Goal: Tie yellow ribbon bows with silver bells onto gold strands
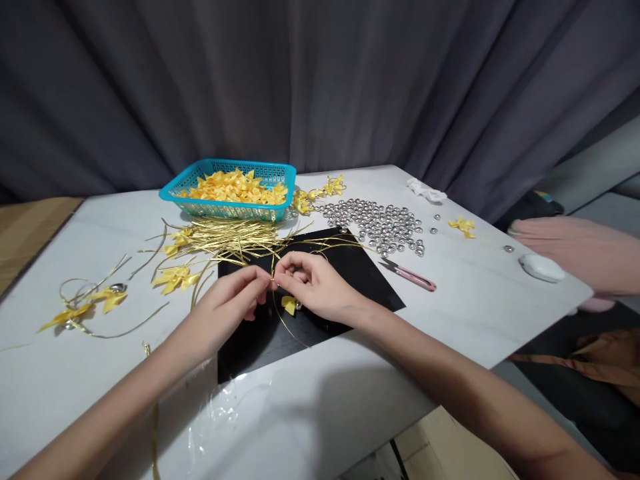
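Note:
Over a black mat (250,350), my left hand (240,293) and my right hand (320,287) meet fingertip to fingertip. Both pinch a thin gold cord (285,325), whose loose end curves down across the mat. A small yellow bow (289,305) with a silver bead beside it shows just under my right fingers. The exact point where the cord is gripped is partly hidden by the fingertips. Behind my hands lies a pile of gold cords (230,237), some reaching onto the mat.
A blue basket (225,208) of yellow bows stands at the back. Silver beads (390,227) spread right of it, near pink-handled snips (413,277). Yellow bows with cords (75,312) lie at left. A white oval object (541,267) sits near the right edge.

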A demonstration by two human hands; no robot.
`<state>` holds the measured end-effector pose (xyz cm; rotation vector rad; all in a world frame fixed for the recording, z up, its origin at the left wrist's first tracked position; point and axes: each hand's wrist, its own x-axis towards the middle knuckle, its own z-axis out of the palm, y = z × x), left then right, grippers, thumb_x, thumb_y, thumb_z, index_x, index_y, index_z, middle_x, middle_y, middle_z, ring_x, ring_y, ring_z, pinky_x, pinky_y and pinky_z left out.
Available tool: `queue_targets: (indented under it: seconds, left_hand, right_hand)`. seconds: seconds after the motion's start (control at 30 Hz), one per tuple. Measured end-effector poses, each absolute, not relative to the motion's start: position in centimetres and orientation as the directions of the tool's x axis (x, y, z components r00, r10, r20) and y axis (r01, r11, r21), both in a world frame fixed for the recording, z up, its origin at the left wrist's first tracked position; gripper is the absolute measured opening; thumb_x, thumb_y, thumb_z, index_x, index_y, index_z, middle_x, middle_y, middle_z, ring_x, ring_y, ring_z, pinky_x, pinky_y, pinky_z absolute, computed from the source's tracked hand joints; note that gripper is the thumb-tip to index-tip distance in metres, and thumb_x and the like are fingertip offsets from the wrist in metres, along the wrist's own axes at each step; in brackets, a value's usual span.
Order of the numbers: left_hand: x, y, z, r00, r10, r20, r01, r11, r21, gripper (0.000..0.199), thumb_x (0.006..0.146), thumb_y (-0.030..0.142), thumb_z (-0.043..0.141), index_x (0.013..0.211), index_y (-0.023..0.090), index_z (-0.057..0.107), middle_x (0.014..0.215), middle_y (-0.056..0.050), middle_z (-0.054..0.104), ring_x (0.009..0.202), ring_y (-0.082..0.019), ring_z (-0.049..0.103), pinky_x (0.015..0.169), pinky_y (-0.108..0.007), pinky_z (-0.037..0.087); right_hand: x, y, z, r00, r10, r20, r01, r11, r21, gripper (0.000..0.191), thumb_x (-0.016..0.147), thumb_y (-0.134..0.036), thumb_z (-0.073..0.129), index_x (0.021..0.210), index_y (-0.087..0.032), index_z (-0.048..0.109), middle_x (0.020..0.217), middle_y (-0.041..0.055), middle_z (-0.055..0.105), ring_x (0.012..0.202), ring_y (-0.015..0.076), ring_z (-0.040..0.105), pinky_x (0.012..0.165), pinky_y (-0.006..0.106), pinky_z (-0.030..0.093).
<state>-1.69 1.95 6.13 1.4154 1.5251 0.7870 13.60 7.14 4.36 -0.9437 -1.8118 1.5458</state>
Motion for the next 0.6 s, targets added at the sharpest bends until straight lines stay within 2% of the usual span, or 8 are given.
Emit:
queue_targets:
  seconds: [0.13, 0.6]
  left_hand:
    - [-1.66, 2.12, 6.53, -0.018, 0.987, -0.162, 0.373, 0.157, 0.914, 0.026, 0.074, 0.045, 0.056, 0.078, 0.019, 0.057, 0.068, 0.002, 0.053, 0.059, -0.012, 0.048, 0.056, -0.023, 0.043]
    - [-1.51, 2.31, 6.74, -0.037, 0.985, -0.169, 0.387, 0.170, 0.906, 0.030, 0.068, 0.048, 0.058, 0.072, 0.018, 0.056, 0.062, 0.003, 0.053, 0.054, -0.011, 0.044, 0.050, -0.023, 0.037]
  right_hand:
    - [13.47, 7.12, 4.56, -0.573, 0.816, -0.075, 0.174, 0.032, -0.984, 0.013, 0.084, -0.016, 0.054, 0.073, -0.016, 0.049, 0.051, -0.0089, 0.037, 0.039, 0.0025, 0.032, 0.037, 0.014, 0.025]
    - [13.65, 7.35, 4.31, -0.567, 0.823, -0.047, 0.173, 0.064, -0.983, 0.008, 0.079, -0.015, 0.061, 0.074, -0.015, 0.054, 0.054, -0.0084, 0.040, 0.040, 0.0028, 0.029, 0.039, 0.018, 0.023]
